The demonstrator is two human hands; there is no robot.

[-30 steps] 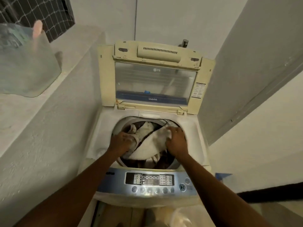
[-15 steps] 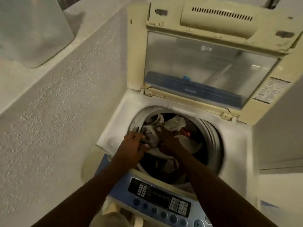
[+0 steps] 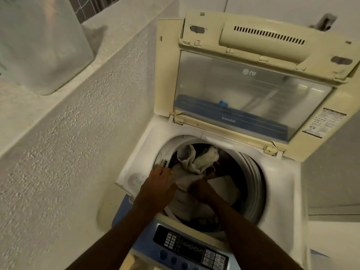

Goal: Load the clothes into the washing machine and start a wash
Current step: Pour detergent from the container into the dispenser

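Observation:
A white top-loading washing machine (image 3: 280,184) stands with its lid (image 3: 253,90) propped upright behind the drum. Light and dark clothes (image 3: 196,160) fill the drum. My left hand (image 3: 158,184) rests at the drum's left rim, its palm down on a pale garment. Deeper in the drum, my right hand (image 3: 200,190) presses into the same pile, its fingers buried in cloth. The blue control panel (image 3: 191,248) with buttons lies at the machine's front edge, under my forearms.
A rough plastered wall with a ledge (image 3: 64,121) runs close along the machine's left side. A translucent plastic container (image 3: 42,45) sits on that ledge. A grey wall (image 3: 335,172) closes in on the right.
My view has swung closer and to the left of the machine. Both hands have pushed the white cloth down from the top of the pile into the drum's left side.

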